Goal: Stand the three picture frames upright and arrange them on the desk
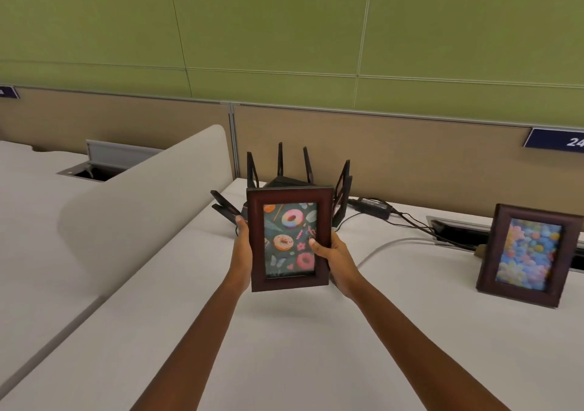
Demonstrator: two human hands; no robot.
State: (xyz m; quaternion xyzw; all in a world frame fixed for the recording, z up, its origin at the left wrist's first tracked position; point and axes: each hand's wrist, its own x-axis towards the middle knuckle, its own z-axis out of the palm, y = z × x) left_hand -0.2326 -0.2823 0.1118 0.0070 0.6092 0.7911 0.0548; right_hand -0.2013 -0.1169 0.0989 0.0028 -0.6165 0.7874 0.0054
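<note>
Two hands hold the doughnut picture frame (289, 238) upright over the middle of the white desk (284, 347), its picture facing the camera. The left hand (243, 246) grips the frame's left edge, thumb on the front moulding and fingers wrapped behind, out of sight. The right hand (335, 259) clamps the right edge lower down, its thumb pressed on the front near the glass and the other fingers hidden behind. The frame is dark brown wood and shows pink and orange doughnuts on a dark green ground. Whether its bottom edge touches the desk or hangs just above it cannot be told.

Well apart to the right, a second frame with a flower picture (527, 254) stands on the desk, leaning back slightly, in the same dark wood with blue, pink and yellow blooms. Only these two frames are in view.

Just behind the held frame sits a black router (284, 180) with several antennas standing up, some splayed to the left. To the right of the router a black power adapter (373, 205) lies near the beige partition (395, 157), with black cables and a grey cable (388, 246) trailing toward a cable slot (458, 233) in the desk. A rounded beige divider (142, 208) separates this desk from the next one on the left. A blue number tag (556, 140) hangs on the partition, and green wall panels (284, 25) rise above
</note>
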